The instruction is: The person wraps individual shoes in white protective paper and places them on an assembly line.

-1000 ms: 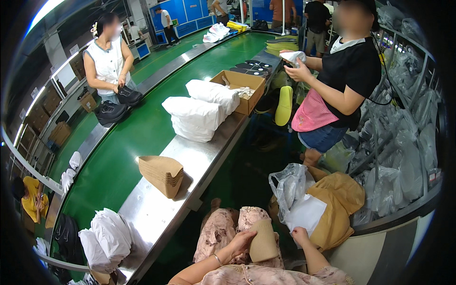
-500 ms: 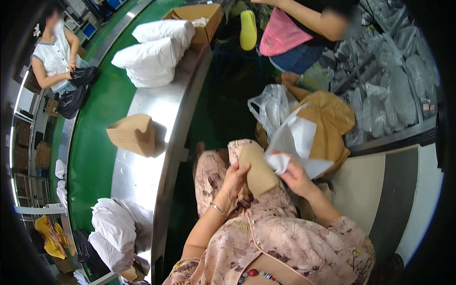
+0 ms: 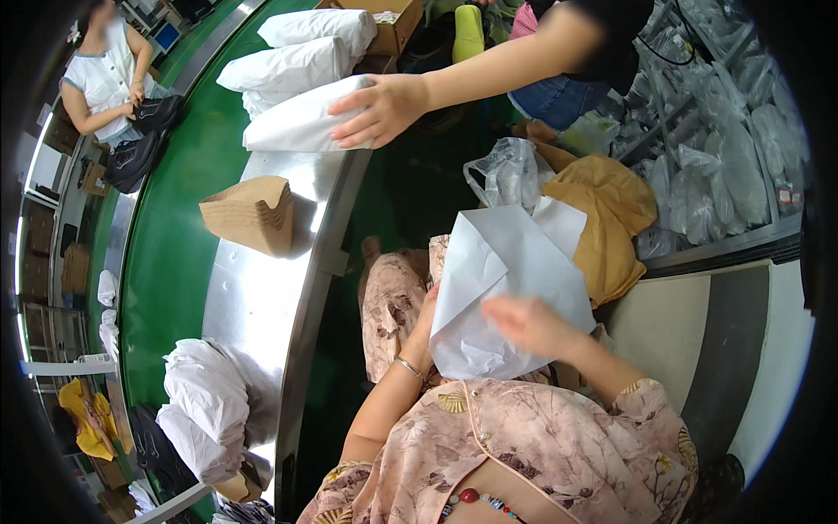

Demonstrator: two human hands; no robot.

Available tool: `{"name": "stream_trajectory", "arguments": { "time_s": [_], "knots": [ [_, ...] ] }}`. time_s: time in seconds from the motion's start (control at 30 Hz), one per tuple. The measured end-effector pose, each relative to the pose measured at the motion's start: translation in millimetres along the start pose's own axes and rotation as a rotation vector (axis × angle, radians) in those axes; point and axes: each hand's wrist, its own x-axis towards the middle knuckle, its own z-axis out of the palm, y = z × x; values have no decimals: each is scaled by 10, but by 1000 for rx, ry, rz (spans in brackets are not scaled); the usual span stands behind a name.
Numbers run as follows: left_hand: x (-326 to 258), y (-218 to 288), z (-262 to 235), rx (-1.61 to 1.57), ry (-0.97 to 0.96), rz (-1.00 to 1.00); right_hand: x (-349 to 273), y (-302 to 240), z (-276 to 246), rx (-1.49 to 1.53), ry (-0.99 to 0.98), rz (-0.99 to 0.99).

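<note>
A large sheet of white paper (image 3: 524, 262) spreads over my lap, partly folded over on its left side. My left hand (image 3: 425, 325) is at the paper's left edge, with its fingers hidden behind the sheet. The tan cardboard piece held there earlier is out of sight, and I cannot tell whether that hand still grips it. Over the lower middle of the sheet is my right hand (image 3: 539, 327), its fingers smeared by motion. More white paper (image 3: 560, 225) lies behind, beside a brown paper sack (image 3: 602, 227) and a clear plastic bag (image 3: 506, 175).
Left of me runs a metal bench (image 3: 253, 306) carrying a stack of tan cardboard pieces (image 3: 253, 217) and white-wrapped bundles (image 3: 208, 393). A co-worker's hand (image 3: 380, 109) rests on another white bundle (image 3: 301, 118). Bagged items fill a rack (image 3: 724, 166) at right.
The white paper has come over my lap, covering the tan cardboard piece. My right hand has shifted slightly. A co-worker's arm has reached across to the bench with a white bundle.
</note>
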Motion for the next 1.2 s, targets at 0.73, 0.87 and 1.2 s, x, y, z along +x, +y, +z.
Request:
{"name": "stream_trajectory", "arguments": {
  "time_s": [0.73, 0.87, 1.2],
  "knots": [
    [-6, -35, 0, 0, 76, 140, 373, 771, 309, -258, 278, 43],
    [-253, 169, 97, 1105, 156, 861, 347, 880, 359, -261, 286, 131],
    [-27, 467, 119, 1516, 21, 981, 419, 1023, 491, -234, 366, -3]
  ]
}}
